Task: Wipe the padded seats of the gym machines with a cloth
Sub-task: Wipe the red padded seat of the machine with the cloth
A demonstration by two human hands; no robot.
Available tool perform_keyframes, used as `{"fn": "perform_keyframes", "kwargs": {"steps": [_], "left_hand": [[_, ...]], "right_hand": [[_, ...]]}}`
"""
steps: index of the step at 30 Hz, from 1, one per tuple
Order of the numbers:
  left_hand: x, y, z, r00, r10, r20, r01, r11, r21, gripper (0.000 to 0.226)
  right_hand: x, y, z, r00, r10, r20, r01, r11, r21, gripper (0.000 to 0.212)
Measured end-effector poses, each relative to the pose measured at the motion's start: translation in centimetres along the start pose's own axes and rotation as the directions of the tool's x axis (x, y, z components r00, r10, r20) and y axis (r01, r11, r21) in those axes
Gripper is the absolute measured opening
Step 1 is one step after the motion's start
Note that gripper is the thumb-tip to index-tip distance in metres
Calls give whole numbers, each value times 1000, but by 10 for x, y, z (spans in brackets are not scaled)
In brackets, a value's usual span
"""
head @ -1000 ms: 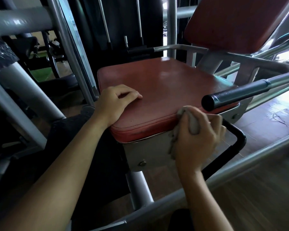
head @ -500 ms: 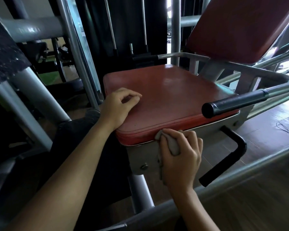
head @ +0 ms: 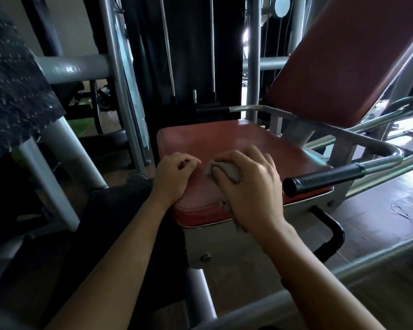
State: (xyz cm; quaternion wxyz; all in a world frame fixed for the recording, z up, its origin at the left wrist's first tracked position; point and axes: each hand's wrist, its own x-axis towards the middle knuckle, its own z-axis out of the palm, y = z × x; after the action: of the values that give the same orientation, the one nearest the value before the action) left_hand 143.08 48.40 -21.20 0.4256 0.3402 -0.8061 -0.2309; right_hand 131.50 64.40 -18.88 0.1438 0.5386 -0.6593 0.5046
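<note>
Right hand [head: 250, 194] is gripping a grey cloth [head: 227, 171] on the red seat pad [head: 224, 139]; empty, loosely curled left hand [head: 174, 177] is perhaps shielding an unwiped patch

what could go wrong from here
The left hand rests on the red seat beside the grey cloth, so the patch beneath it may get missed. The black handle juts close to the right hand gripping the cloth; a wide stroke might knock knuckles on it.
</note>
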Motion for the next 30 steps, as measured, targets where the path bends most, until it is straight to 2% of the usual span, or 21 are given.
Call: {"fn": "perform_keyframes", "kwargs": {"steps": [3, 6, 11, 18, 22, 27, 30], "left_hand": [[0, 0, -2, 1000, -23, -4, 22, 1000, -11, 16], [0, -4, -1, 1000, -11, 2, 11, 1000, 24, 14], [-3, -8, 1, 999, 38, -11, -38, 998, 54, 13], [-7, -6, 2, 999, 36, -27, -35, 999, 19, 13], [-8, -6, 3, 1000, 7, 7, -7, 998, 63, 12], [-12, 4, 0, 999, -38, -6, 39, 981, 190, 17], [-21, 18, -6, 992, -128, -15, 127, 954, 270, 16]], "right_hand": [[38, 11, 21, 984, 66, 168, -44, 990, -132, 24], [46, 22, 37, 941, 147, 304, -90, 977, -194, 26], [41, 34, 41, 953, 155, 259, -125, 984, -128, 28], [39, 47, 48, 979, 168, 119, -147, 975, -168, 25], [39, 45, 49, 965, 214, 150, -189, 968, -163, 17], [40, 33, 44, 934, 291, 207, -240, 941, -239, 26], [43, 21, 38, 892, 352, 283, -252, 908, -334, 29]]}}
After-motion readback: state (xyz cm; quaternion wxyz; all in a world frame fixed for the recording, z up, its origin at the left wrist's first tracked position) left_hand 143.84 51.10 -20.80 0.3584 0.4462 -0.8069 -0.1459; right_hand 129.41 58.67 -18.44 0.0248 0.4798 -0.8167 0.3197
